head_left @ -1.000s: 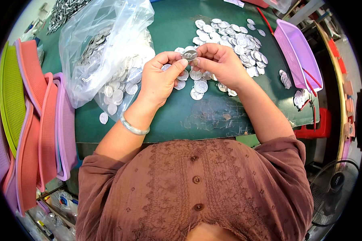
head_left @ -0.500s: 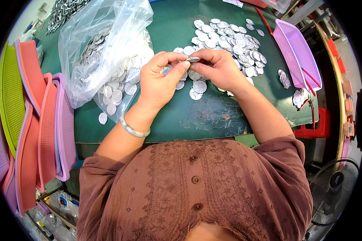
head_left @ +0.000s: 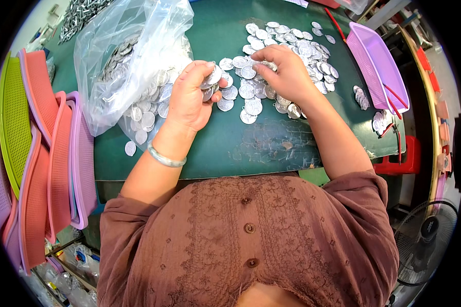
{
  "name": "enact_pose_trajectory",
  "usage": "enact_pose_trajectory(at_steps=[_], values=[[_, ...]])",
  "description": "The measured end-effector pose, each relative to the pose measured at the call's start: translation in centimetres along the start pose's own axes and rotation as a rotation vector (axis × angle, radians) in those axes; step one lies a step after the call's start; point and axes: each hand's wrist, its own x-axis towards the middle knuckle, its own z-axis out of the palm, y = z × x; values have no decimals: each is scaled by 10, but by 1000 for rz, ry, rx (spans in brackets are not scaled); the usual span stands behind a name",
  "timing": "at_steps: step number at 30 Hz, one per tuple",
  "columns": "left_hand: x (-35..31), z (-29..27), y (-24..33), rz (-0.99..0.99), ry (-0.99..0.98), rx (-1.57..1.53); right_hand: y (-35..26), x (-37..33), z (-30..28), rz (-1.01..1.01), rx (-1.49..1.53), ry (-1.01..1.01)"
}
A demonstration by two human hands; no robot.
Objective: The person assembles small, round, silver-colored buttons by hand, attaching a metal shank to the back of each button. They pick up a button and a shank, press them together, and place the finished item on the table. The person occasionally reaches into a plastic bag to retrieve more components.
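Observation:
Several round silver medallions [head_left: 213, 78] are gathered in my left hand [head_left: 187, 102], held between its thumb and curled fingers. My right hand [head_left: 289, 79] hovers at the near edge of a loose pile of silver medallions [head_left: 310, 50], its thumb and forefinger apart. Some medallions lie partly hidden under that palm. Between the hands, more medallions [head_left: 252, 106] lie flat on the green table [head_left: 210, 148]. To the left, a clear plastic bag [head_left: 138, 30] lies with its mouth toward me, and medallions [head_left: 147, 118] spill out of it.
A purple basket [head_left: 376, 66] with red-handled tools [head_left: 396, 97] stands at the right edge, beside small stacks of medallions [head_left: 361, 98]. Stacked pink, green and purple baskets [head_left: 59, 169] crowd the left side. Dark metal pieces [head_left: 82, 18] are heaped far left. A fan [head_left: 427, 240] stands lower right.
My hands have parted from around a single medallion. The left has moved left and turned, showing several medallions in it; the right has risen slightly toward the pile, its fingers spreading.

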Motion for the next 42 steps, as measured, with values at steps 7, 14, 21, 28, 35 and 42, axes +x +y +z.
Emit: enact_pose_trajectory(at_steps=[7, 14, 21, 28, 35, 42], values=[[2, -1, 1, -117, -39, -110, 0, -6, 8, -43, -227, -84], [4, -5, -2, -151, -63, 19, 0, -1, 5, 109, 52, -102], [0, 1, -6, -187, -54, 138, -17, 1, -8, 445, 647, -133], [-5, 9, -7, -118, -73, 154, -28, -5, 0, -149, 259, 23], [-4, 8, -7, -41, -41, 160, -27, -5, 6, -215, 229, 85], [-1, 5, -7, -28, -25, 155, -30, -6, 5, -76, 351, 73]])
